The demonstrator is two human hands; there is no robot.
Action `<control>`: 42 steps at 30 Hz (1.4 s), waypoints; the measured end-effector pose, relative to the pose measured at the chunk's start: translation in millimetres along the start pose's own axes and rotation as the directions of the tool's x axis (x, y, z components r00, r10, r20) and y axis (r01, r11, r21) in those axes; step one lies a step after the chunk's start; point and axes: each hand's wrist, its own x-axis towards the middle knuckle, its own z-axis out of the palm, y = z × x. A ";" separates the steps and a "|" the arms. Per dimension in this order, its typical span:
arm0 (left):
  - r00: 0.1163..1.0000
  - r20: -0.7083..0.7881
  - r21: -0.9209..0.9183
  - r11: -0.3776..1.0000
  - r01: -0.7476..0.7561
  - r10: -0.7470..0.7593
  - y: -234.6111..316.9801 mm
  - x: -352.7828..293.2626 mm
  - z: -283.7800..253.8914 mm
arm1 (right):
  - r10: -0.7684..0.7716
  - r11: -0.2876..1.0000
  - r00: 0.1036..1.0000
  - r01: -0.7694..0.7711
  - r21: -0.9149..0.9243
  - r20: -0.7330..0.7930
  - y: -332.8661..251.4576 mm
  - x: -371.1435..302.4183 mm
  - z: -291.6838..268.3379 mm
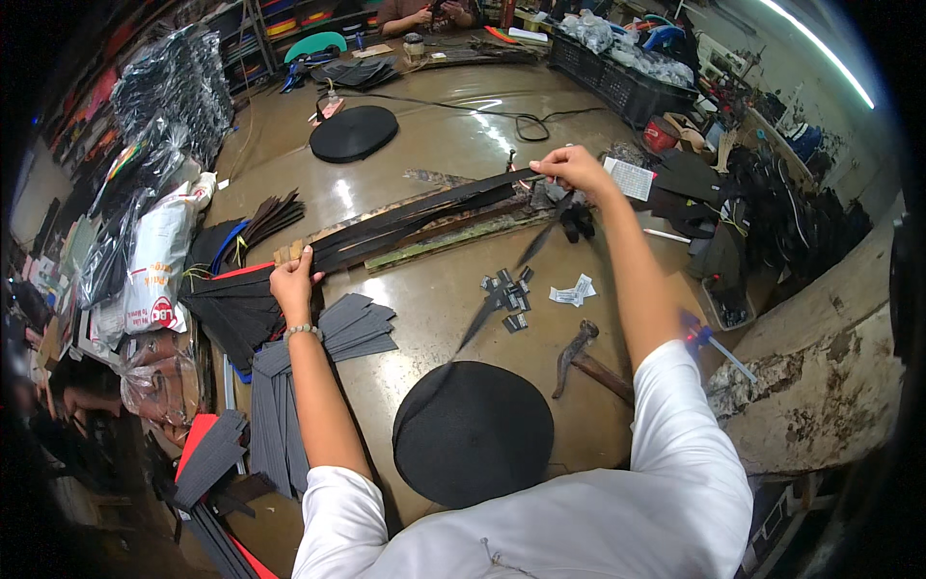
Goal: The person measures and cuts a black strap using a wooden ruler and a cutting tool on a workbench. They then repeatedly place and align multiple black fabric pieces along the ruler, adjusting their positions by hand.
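A long black webbing strap [424, 207] is stretched across a wooden strip [458, 243] on the table. My left hand [292, 286] pinches its left end, close to a stack of black pieces [231, 307]. At the far right end, my right hand [574, 170] grips the strap between thumb and fingers, raised a little above the wood. A large black roll of webbing [473, 434] lies flat in front of me, and a narrow tail runs from it toward the area below my right hand. Small dark labels [506, 297] lie scattered between the roll and the wood.
A hammer [582, 359] lies right of the roll, near white labels [573, 290]. Grey strips [352, 326] are fanned at left. Another black roll [354, 133] and a cable [526, 121] are farther back. A black crate [617, 82] stands back right; a person [424, 14] sits across.
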 end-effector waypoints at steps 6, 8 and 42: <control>0.999 -0.010 -0.026 0.999 0.041 -0.041 -1.2 0.7 0.2 | -0.121 0.990 0.966 0.101 -0.096 -0.228 55.0 40.1 20.6; 0.999 0.004 -0.035 0.999 0.032 -0.032 -1.0 0.5 -0.3 | -0.182 0.969 0.948 0.128 -0.212 -0.260 60.7 42.2 22.6; 0.987 0.134 -0.108 0.988 0.108 -0.094 -1.5 9.3 -7.9 | -0.182 0.951 0.963 0.223 -0.212 0.198 -4.6 -270.1 94.1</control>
